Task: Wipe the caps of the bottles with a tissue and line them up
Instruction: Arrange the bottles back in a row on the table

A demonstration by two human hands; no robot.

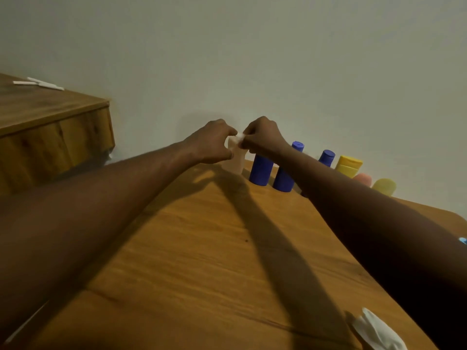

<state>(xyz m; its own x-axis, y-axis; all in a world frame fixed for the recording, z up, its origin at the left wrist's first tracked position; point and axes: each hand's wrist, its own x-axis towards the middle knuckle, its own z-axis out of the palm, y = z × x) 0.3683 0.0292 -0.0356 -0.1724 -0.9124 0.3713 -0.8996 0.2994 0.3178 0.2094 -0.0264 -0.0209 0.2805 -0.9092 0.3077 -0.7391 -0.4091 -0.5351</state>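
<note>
Right now my left hand [212, 142] has its grip closed round the top part of a pale bottle [237, 162]. I judge this keeps it upright at the far edge of the table [202, 248] while my right hand [262, 137] pinches a white tissue [239, 137] against its cap. It stands at the left end of the row, just beside the blue bottles [261, 170], with a yellow bottle [348, 165] further right, all along the plain wall [252, 59]. A spare crumpled tissue [376, 329] lies near me on the wood-grain top. A wooden cabinet [50, 122] stands to the left.
</note>
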